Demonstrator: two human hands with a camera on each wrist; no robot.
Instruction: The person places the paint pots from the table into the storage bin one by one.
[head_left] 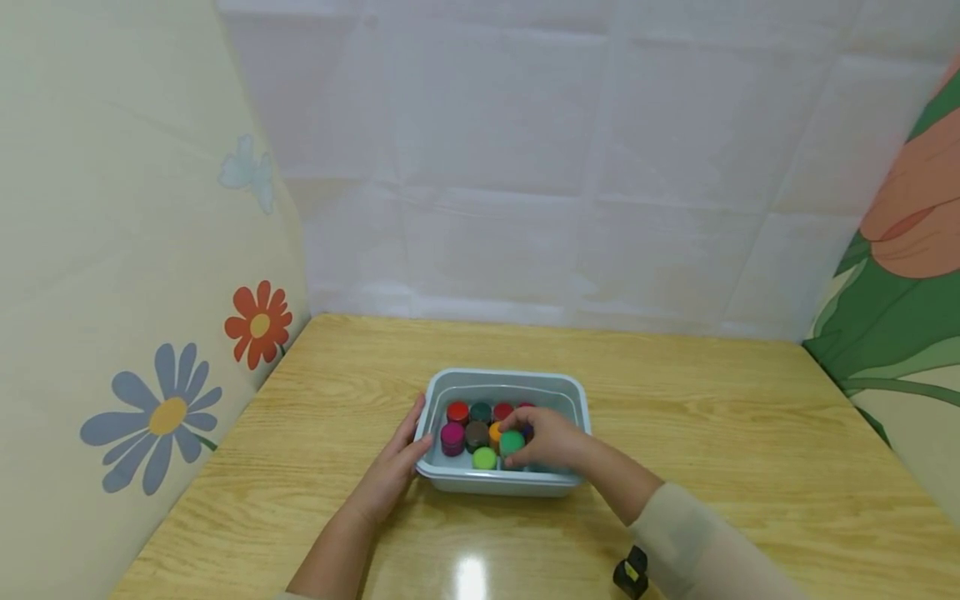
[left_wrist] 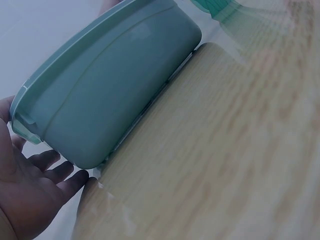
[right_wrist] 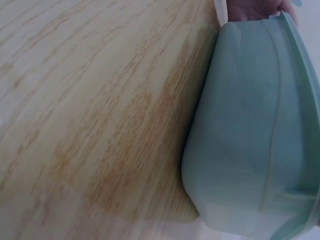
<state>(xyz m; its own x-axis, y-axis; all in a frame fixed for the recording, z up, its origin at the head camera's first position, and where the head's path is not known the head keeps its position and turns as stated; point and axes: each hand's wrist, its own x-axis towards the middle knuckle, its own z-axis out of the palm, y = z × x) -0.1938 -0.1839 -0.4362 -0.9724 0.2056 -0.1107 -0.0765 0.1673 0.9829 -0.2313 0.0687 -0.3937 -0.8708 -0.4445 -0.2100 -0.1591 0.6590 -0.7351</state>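
Observation:
A light blue-green plastic tub (head_left: 506,374) stands on the table, holding several small jars with coloured lids. My left hand (head_left: 393,471) grips its left end, thumb over the rim and fingers along the outer wall; the left wrist view shows those fingers (left_wrist: 59,172) under the rim. Inside the tub, my right hand (head_left: 553,440) pinches a green-lidded jar (head_left: 512,442) between thumb and fingers. Around it sit a lime jar (head_left: 484,459), a brown jar (head_left: 477,435), a magenta jar (head_left: 452,437) and a red jar (head_left: 457,412). My right hand partly hides the jars behind it.
A small black object (head_left: 632,573) with a yellow mark lies by my right sleeve (head_left: 697,533). The wooden table (head_left: 360,358) meets a white cloth backdrop (head_left: 510,167). Flower-patterned panels (head_left: 168,250) flank both sides.

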